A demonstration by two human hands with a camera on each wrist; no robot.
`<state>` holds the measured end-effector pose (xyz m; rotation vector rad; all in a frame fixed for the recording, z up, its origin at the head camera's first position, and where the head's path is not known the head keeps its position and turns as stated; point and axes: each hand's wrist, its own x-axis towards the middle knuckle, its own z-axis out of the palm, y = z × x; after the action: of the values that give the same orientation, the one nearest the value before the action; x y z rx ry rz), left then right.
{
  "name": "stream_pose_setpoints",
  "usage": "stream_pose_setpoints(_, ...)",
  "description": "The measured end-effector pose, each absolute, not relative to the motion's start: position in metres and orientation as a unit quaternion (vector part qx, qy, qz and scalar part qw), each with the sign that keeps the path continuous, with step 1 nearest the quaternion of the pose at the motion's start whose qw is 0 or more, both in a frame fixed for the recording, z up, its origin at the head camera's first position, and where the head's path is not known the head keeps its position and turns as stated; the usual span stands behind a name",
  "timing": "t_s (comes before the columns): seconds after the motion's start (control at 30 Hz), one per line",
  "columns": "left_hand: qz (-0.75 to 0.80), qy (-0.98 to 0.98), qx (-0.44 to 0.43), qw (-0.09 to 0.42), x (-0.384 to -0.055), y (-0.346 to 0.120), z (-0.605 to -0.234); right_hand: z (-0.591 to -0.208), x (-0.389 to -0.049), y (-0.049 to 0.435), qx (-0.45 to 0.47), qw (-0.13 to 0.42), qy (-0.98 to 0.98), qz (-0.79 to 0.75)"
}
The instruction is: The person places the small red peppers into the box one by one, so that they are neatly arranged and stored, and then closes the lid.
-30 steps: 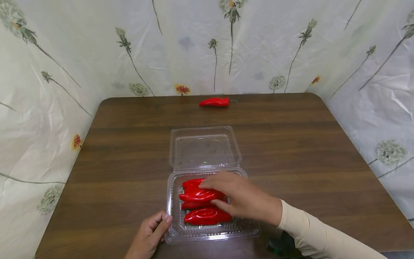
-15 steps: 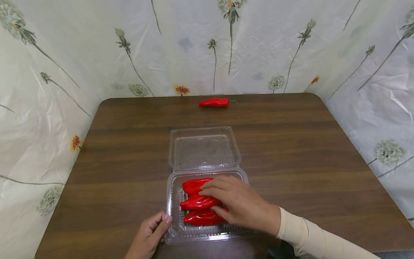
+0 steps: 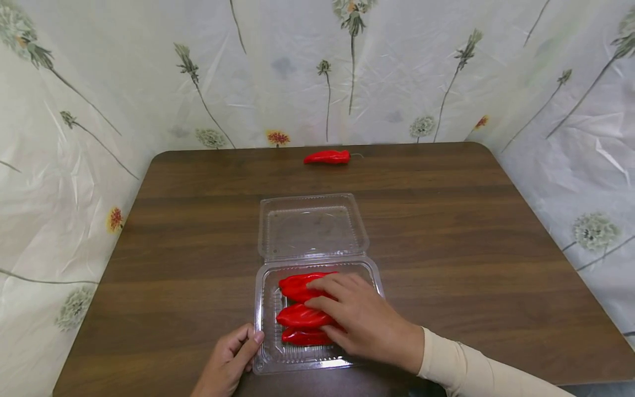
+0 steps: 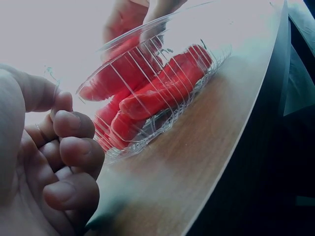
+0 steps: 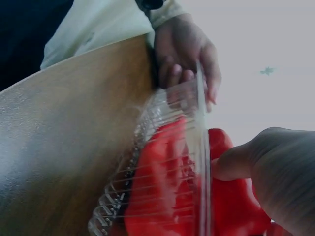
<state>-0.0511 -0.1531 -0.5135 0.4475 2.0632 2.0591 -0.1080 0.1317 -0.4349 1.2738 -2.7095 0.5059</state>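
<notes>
On the table [image 3: 461, 248], in the clear container [image 3: 270, 325] pinched at its rim by the left hand [image 3: 229, 358], under the grip of the right hand [image 3: 364, 320] on a red pepper [image 3: 299, 316] above others [image 3: 300, 337], expect rolling if released off-centre.

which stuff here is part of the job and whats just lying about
In use:
clear rectangular plastic box, lid open, rim pinched by the left hand
shiny red tapered peppers, one held by the right hand

Apparently just lying about:
lone slim red pepper, untouched near the far edge of the brown wood-grain table
white flower-printed sheet behind the table
</notes>
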Motion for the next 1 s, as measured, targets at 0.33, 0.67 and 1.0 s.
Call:
stream_pose_setpoints(0.33,0.694,0.697,0.16,0.085,-0.0516,-0.154,-0.5152,-0.4377,-0.1037,0.1298,0.427,0.086,-0.892,0.117)
stream_pose_setpoints(0.67,0.693,0.698,0.158,0.086,-0.0519,-0.1536,-0.5149,-0.4348,-0.1023,0.1299,0.424,0.063,-0.897,0.108)
stream_pose_setpoints(1.0,0.691,0.701,0.159,0.078,-0.0512,-0.1535,-0.5151,-0.4285,-0.105,0.1326,0.415,0.007,-0.903,0.111)
